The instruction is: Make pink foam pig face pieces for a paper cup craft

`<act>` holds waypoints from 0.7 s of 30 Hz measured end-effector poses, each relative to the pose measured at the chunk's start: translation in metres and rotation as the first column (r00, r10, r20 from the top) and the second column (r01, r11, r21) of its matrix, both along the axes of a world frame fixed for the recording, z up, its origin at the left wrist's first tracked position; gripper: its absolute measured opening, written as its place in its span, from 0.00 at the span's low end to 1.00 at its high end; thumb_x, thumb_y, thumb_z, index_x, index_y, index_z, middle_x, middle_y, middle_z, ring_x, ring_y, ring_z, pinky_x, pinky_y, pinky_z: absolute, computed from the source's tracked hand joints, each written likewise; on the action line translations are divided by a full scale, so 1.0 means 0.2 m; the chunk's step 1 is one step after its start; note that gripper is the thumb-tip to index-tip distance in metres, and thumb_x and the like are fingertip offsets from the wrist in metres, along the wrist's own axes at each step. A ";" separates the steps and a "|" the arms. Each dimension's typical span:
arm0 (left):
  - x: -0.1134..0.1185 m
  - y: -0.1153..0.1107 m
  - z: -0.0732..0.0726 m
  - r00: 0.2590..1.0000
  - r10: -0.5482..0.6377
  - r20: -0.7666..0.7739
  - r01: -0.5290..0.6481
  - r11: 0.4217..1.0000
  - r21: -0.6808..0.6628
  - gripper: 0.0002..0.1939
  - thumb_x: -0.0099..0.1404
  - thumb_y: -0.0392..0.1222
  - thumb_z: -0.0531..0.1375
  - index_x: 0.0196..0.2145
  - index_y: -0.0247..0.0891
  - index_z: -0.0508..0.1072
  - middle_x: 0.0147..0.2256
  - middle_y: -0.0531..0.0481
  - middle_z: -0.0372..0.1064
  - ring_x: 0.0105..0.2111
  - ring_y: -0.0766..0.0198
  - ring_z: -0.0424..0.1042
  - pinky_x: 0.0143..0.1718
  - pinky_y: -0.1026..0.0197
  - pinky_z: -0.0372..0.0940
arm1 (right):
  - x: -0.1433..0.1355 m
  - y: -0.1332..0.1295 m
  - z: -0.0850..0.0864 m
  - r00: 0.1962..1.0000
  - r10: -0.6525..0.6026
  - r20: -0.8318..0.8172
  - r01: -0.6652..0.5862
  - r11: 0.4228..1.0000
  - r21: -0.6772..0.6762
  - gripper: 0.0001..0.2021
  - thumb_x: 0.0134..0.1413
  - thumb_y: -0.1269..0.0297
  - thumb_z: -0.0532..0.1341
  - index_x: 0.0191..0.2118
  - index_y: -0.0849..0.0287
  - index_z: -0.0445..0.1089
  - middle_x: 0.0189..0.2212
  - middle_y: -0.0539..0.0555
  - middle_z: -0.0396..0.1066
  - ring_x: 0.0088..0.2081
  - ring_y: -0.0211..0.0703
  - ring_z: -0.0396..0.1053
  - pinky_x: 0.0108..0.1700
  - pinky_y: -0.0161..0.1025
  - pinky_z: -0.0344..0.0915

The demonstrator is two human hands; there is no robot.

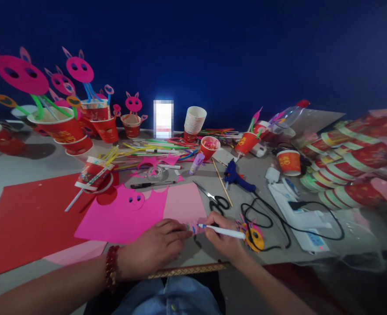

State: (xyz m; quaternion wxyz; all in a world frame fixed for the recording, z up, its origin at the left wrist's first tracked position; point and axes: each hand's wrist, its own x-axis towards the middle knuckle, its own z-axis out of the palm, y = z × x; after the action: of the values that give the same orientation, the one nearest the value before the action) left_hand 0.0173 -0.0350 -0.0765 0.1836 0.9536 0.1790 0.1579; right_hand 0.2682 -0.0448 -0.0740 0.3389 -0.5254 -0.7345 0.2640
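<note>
My right hand [224, 240] grips a white marker [224, 230] with a blue tip. That tip is at small blue marks near the lower edge of a light pink sheet [185, 201]. Fingers stretched out and lying flat, my left hand [160, 243] rests at the bottom of the bright pink paper [114, 223], its fingertips beside the blue marks. A pink disc with two drawn eyes [136, 199] lies on the bright pink paper. Scissors [214, 199] are just beyond my right hand. Next to it sits a yellow-orange paper cutout [255, 236], partly crossed by a cord.
A blue glue gun [235, 177] and its black cord lie right of the scissors, near a white power strip [300, 225]. Red paper [32, 218] spreads at left. Cups with pink faces [21, 74] stand behind it; stacked cups [360, 162] lie at right.
</note>
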 end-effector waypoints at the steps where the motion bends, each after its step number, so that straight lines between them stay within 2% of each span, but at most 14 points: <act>1: 0.00 0.00 0.00 1.000 0.001 0.000 -0.001 1.000 0.000 0.05 0.72 0.38 0.56 0.43 0.38 0.71 0.61 0.48 0.66 0.58 0.54 0.64 0.60 0.50 0.59 | 0.00 0.00 0.00 1.000 -0.004 0.001 0.004 1.000 0.000 0.07 0.51 0.70 0.56 0.24 0.55 0.61 0.17 0.44 0.59 0.20 0.37 0.58 0.25 0.34 0.52; 14: 0.00 0.00 -0.01 1.000 -0.001 0.002 0.001 1.000 -0.015 0.04 0.72 0.38 0.57 0.42 0.37 0.71 0.60 0.47 0.67 0.58 0.54 0.64 0.59 0.50 0.60 | 0.00 0.00 0.01 1.000 0.026 0.012 -0.026 1.000 -0.008 0.08 0.50 0.70 0.56 0.23 0.55 0.60 0.17 0.45 0.60 0.20 0.37 0.58 0.25 0.34 0.52; 21: 0.01 0.00 0.01 0.999 0.010 0.034 -0.009 1.000 -0.024 0.05 0.71 0.37 0.56 0.42 0.38 0.71 0.58 0.46 0.69 0.56 0.54 0.65 0.58 0.49 0.62 | 0.01 -0.01 0.00 0.999 0.044 0.028 -0.044 0.999 -0.002 0.07 0.49 0.70 0.55 0.23 0.54 0.60 0.17 0.46 0.63 0.21 0.38 0.60 0.26 0.35 0.54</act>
State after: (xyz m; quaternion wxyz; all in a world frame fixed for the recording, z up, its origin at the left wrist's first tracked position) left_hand 0.0186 -0.0341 -0.0736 0.1974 0.9476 0.1821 0.1727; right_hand 0.2692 -0.0461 -0.0730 0.3225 -0.5129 -0.7503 0.2645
